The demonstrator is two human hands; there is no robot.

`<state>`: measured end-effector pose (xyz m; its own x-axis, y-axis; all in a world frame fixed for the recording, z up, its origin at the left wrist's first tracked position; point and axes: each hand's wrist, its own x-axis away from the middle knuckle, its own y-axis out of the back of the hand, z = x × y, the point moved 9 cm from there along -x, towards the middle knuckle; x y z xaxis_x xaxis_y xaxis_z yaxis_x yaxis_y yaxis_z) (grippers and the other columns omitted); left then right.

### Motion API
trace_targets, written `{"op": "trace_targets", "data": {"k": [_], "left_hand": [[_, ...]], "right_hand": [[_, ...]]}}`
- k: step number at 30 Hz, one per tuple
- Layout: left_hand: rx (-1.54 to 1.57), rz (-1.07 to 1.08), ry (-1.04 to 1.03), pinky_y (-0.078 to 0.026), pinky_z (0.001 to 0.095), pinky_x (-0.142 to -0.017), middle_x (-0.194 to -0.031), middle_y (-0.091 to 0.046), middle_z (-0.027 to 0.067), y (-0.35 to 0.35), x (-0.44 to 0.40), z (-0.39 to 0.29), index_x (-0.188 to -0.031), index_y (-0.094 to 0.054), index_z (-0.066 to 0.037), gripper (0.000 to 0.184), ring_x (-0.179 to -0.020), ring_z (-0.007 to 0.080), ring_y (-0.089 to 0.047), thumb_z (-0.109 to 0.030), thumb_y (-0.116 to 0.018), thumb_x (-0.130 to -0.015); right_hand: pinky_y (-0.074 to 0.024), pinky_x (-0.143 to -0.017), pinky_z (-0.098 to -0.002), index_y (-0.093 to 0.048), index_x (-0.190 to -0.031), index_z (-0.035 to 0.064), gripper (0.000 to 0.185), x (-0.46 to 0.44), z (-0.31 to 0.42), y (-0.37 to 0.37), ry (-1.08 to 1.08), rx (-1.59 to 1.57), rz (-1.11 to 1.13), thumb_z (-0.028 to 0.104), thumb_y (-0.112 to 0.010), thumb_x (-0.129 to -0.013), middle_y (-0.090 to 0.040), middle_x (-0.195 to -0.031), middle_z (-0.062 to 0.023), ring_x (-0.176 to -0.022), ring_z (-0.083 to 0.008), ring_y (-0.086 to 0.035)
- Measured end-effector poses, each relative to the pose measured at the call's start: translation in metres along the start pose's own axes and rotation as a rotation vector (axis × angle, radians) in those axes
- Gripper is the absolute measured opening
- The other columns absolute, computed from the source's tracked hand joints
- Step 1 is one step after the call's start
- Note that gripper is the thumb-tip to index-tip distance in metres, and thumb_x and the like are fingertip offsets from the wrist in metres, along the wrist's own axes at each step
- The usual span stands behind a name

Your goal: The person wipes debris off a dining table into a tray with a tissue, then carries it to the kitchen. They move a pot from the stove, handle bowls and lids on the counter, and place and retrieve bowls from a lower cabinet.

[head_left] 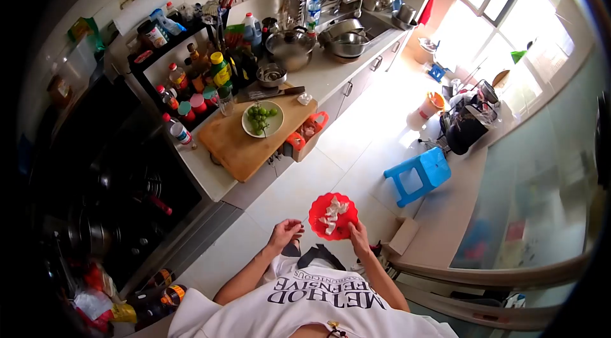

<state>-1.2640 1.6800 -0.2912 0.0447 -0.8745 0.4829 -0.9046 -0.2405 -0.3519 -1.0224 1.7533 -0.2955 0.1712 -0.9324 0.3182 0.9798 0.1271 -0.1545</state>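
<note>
My right hand (360, 239) grips the edge of a red scalloped plate (316, 218), thumb over the rim. Crumpled white pieces (333, 214) lie on the plate; what they are I cannot make out. Just left of the plate, apart from it, is my left hand (286, 233), its fingers curled together; anything between them is too small to tell. Ahead on the counter, a white plate of green fruit (259, 118) rests on a wooden cutting board (232, 140). A cleaver (270, 93) lies along the board's far edge.
Sauce bottles (219, 69) and jars crowd the counter's left. Metal pots (289, 49) and basins (348, 44) stand towards the sink (382, 25). A blue stool (420, 174) is on the floor at right. An orange bag (310, 128) hangs by the counter front. The stove (127, 191) is at left.
</note>
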Motion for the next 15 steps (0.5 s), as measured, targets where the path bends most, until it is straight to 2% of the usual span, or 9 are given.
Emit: {"op": "trace_targets", "data": {"k": [1, 7, 10, 11, 14, 15], "left_hand": [[-0.020, -0.008, 0.008, -0.052, 0.0279, -0.073, -0.094, -0.062, 0.0086, 0.003, -0.018, -0.009, -0.102, -0.056, 0.000, 0.018, -0.085, 0.0166, -0.062, -0.012, -0.055, -0.088], [-0.034, -0.071, 0.042, -0.049, 0.0305, -0.079, -0.098, -0.060, 0.0070, 0.009, -0.099, -0.068, -0.103, -0.055, -0.003, 0.018, -0.092, 0.0165, -0.059, -0.014, -0.054, -0.089], [0.008, -0.180, -0.029, -0.046, 0.0302, -0.081, -0.098, -0.060, 0.0050, 0.025, -0.157, -0.076, -0.103, -0.055, -0.005, 0.019, -0.091, 0.0139, -0.057, -0.017, -0.056, -0.088], [0.045, -0.233, -0.045, -0.045, 0.0297, -0.082, -0.098, -0.060, 0.0043, 0.031, -0.179, -0.077, -0.103, -0.055, -0.006, 0.021, -0.091, 0.0135, -0.057, -0.019, -0.058, -0.087], [0.132, -0.428, -0.050, -0.042, 0.0285, -0.081, -0.095, -0.059, 0.0014, 0.042, -0.230, -0.085, -0.102, -0.057, -0.009, 0.027, -0.087, 0.0108, -0.055, -0.026, -0.064, -0.082], [0.148, -0.510, -0.024, -0.042, 0.0282, -0.079, -0.091, -0.059, -0.0001, 0.041, -0.246, -0.092, -0.101, -0.058, -0.010, 0.028, -0.084, 0.0091, -0.054, -0.028, -0.066, -0.081]], "right_hand": [[-0.0490, -0.066, -0.0274, -0.051, -0.114, 0.0027, 0.031, -0.022, 0.005, -0.004, -0.039, 0.068, 0.050, 0.023, -0.049, -0.091, -0.060, -0.090, -0.0015, -0.077, -0.0107, -0.058], [-0.0477, -0.065, -0.0286, -0.057, -0.102, -0.0017, 0.024, -0.144, 0.038, -0.016, 0.049, 0.323, -0.045, 0.016, -0.048, -0.088, -0.061, -0.082, -0.0032, -0.073, -0.0112, -0.056], [-0.0472, -0.065, -0.0342, -0.056, -0.098, -0.0050, 0.023, -0.206, 0.051, -0.022, 0.147, 0.587, -0.060, 0.013, -0.047, -0.086, -0.063, -0.080, -0.0111, -0.072, -0.0198, -0.059], [-0.0461, -0.067, -0.0391, -0.054, -0.097, -0.0064, 0.023, -0.227, 0.058, -0.024, 0.214, 0.760, -0.072, 0.012, -0.046, -0.085, -0.063, -0.083, -0.0191, -0.074, -0.0302, -0.060], [-0.0451, -0.070, -0.0416, -0.054, -0.096, -0.0070, 0.023, -0.278, 0.084, -0.047, 0.120, 0.752, 0.061, 0.012, -0.046, -0.084, -0.062, -0.085, -0.0226, -0.078, -0.0367, -0.059], [-0.0472, -0.065, -0.0394, -0.055, -0.093, -0.0059, 0.022, -0.295, 0.093, -0.053, 0.136, 0.813, 0.090, 0.011, -0.046, -0.083, -0.063, -0.080, -0.0199, -0.073, -0.0318, -0.062]]}}
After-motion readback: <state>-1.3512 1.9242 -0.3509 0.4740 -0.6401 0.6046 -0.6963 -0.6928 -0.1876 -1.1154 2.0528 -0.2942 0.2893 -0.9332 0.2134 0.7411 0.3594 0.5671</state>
